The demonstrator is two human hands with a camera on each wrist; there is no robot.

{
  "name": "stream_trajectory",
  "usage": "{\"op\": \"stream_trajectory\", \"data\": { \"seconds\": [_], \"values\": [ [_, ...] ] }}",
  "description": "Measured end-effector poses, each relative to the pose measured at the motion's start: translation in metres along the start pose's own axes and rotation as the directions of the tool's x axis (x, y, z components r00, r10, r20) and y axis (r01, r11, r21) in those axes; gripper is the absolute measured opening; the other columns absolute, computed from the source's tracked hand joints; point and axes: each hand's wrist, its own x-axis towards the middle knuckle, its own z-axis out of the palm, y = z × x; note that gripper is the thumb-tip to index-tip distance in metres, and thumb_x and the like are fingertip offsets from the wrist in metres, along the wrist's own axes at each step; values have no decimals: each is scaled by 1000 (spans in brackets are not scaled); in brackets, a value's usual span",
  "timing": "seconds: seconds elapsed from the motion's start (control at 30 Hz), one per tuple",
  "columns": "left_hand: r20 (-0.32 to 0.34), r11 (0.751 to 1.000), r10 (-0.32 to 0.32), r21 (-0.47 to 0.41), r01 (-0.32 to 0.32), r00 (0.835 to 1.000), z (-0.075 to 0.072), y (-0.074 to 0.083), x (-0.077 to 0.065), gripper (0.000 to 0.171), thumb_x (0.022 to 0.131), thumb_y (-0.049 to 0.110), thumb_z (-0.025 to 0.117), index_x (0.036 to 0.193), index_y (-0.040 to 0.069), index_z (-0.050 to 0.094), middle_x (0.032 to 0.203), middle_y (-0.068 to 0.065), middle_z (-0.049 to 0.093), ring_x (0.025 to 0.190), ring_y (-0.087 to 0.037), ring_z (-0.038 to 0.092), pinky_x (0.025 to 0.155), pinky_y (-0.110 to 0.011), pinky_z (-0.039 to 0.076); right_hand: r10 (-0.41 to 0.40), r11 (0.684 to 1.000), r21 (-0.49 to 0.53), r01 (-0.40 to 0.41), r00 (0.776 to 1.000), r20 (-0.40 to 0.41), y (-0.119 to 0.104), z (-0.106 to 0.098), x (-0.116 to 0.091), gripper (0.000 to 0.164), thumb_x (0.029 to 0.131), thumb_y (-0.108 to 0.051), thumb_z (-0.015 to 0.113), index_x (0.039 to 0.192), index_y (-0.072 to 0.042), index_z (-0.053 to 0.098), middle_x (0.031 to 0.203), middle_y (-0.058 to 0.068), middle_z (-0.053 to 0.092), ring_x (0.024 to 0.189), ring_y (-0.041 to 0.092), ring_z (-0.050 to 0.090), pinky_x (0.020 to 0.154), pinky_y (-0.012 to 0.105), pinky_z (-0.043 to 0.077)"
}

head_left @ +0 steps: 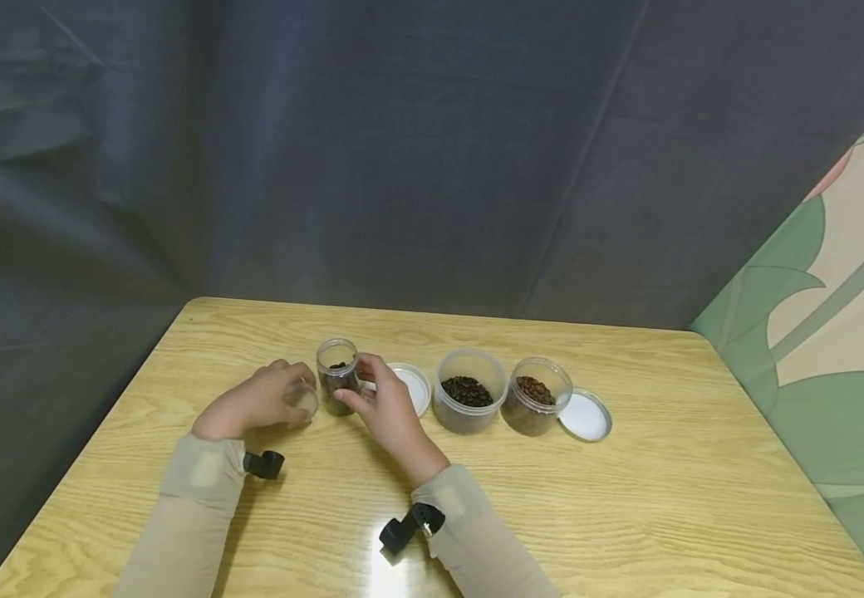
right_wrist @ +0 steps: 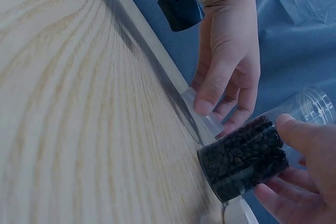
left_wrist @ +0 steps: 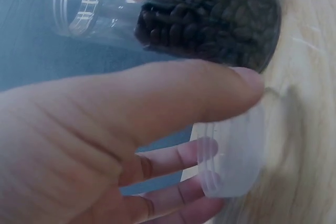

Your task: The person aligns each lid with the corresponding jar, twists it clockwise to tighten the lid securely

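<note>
My left hand (head_left: 263, 399) holds a small translucent plastic cup (left_wrist: 236, 156) between thumb and fingers, low at the tabletop. Through the cup's wall the fingertips show in the left wrist view. Just right of it, my right hand (head_left: 387, 407) grips a clear, lidless jar (right_wrist: 244, 158), thumb on the near side and fingers round the far side. Dark coffee beans (left_wrist: 210, 22) fill the lower part of this jar, and its upper part is bare. The jar stands close to upright beside the cup.
Behind the right hand lies a white lid (head_left: 419, 390). Farther right come a wide translucent tub (head_left: 465, 421) of dark beans, a clear jar (head_left: 527, 419) of browner beans and another white lid (head_left: 585, 417). A dark curtain (head_left: 432, 166) hangs behind the wooden table (head_left: 664, 482).
</note>
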Motion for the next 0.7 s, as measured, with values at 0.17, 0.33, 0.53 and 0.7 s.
{"op": "stream_trajectory", "data": {
  "seconds": [0.17, 0.33, 0.53, 0.7],
  "values": [
    [-39, 1000, 21, -7, -21, 999, -1, -4, 0, 46, 86, 20, 79, 125, 3, 60, 124, -25, 56, 116, -46, 56, 97, -63, 47, 2, 1000, 14, -2, 1000, 14, 1, -1, -1, 59, 96, -22, 71, 145, 0, 46, 140, 17, 57, 128, 29, 57, 101, 31, 52],
    [-86, 998, 62, -5, -63, 994, -2, -6, 1, 45, 89, 16, 75, 128, 1, 58, 125, -26, 56, 117, -47, 55, 97, -64, 46, 0, 999, 38, -1, 1000, 31, 1, -5, -4, 58, 97, -21, 71, 145, -1, 46, 139, 16, 57, 129, 28, 56, 102, 31, 52],
    [-141, 996, 91, -11, -94, 986, -3, -6, 0, 48, 90, 13, 74, 133, -1, 56, 129, -26, 56, 121, -46, 54, 101, -63, 44, -16, 998, 65, 12, 998, 54, 2, -8, -8, 58, 97, -19, 71, 146, 0, 46, 138, 17, 57, 129, 29, 56, 102, 32, 51],
    [-189, 992, 106, -40, -116, 976, -5, -6, -1, 49, 91, 13, 73, 134, -1, 55, 130, -27, 55, 117, -45, 55, 97, -63, 48, -40, 996, 83, 35, 997, 63, 4, -11, -10, 57, 96, -16, 72, 144, 2, 48, 136, 17, 59, 128, 29, 57, 101, 31, 52]
  ]
}}
